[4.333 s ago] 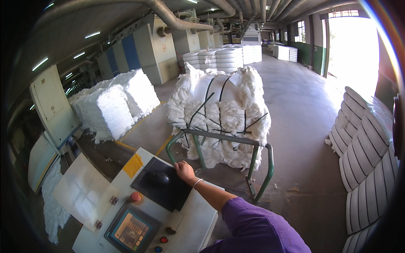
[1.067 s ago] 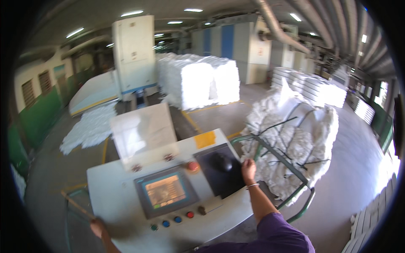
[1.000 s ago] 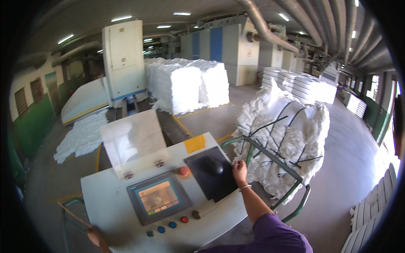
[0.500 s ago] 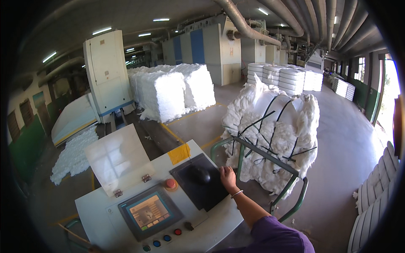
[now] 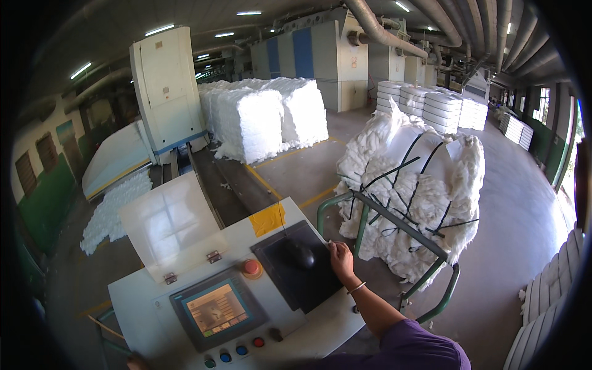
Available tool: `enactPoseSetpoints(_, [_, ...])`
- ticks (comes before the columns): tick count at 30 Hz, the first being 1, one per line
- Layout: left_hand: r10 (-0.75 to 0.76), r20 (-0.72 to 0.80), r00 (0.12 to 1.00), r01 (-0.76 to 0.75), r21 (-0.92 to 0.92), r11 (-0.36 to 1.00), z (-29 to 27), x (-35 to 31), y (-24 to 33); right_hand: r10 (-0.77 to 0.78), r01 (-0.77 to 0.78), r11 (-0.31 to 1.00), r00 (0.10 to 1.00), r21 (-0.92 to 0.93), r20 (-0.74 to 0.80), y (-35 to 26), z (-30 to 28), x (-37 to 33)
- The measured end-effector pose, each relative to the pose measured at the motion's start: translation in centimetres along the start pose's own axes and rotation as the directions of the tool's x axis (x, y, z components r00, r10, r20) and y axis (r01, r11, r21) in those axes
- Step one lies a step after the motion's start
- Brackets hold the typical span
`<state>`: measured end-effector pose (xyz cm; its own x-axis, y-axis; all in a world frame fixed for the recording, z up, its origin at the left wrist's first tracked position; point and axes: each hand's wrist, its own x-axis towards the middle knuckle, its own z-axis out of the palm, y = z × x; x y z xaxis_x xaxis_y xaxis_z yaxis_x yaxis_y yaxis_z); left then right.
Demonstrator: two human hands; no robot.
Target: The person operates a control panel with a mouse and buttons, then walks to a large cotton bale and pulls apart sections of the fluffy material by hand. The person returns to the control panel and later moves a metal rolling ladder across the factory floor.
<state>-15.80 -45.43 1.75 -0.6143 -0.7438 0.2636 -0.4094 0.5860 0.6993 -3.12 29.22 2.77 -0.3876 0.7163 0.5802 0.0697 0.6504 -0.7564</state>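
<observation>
My right hand [image 5: 342, 260], with a pale bracelet at the wrist, has its fingers curled over the right edge of a grey control console [image 5: 147, 303]. Beside it lies a black pad [image 5: 283, 262] with a black computer mouse [image 5: 301, 255] on it. Of my left hand [image 5: 137, 362], only a sliver shows at the console's lower left corner, its fingers hidden. The console carries a lit touchscreen [image 5: 216, 307], a red mushroom button [image 5: 251, 268] and several small buttons. A translucent hinged cover [image 5: 169, 225] stands raised behind the screen.
A green-railed cart [image 5: 401, 225] stands right of the console, against a strapped bale of loose white fibre [image 5: 413, 185]. White fibre blocks [image 5: 262, 120] sit ahead, near a tall white machine tower [image 5: 166, 92]. Wrapped bales [image 5: 443, 111] are stacked farther back; others [image 5: 552, 293] line the right.
The view has tilted and turned slightly left, so the background sits higher and farther right. My right hand keeps its place at the console's edge.
</observation>
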Motion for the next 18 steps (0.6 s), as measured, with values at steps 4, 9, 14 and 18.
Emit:
enactPoseSetpoints(4, [-0.012,-0.049,0.999,0.02,0.159,0.987,-0.1,-0.1,-1.2,0.026,-0.025,1.0,0.998,-0.007,0.063,-0.3,0.0,0.1])
enactPoseSetpoints(9, [0.12,-0.035,0.992,-0.121,-0.049,0.991,2.2,3.0,-5.3,0.027,-0.027,1.0,0.997,0.002,0.067,-0.9,-0.3,0.5])
enactPoseSetpoints(14, [0.825,-0.137,0.548,-0.543,0.692,0.476,5.0,6.3,-9.6,0.079,-0.079,0.997,0.994,0.001,0.08,-1.4,-0.6,0.5])
enactPoseSetpoints(18, [0.943,-0.015,0.331,-0.42,0.893,0.162,5.8,7.3,-11.2,0.064,-0.064,0.998,0.996,0.003,0.064,-1.4,-0.7,0.4])
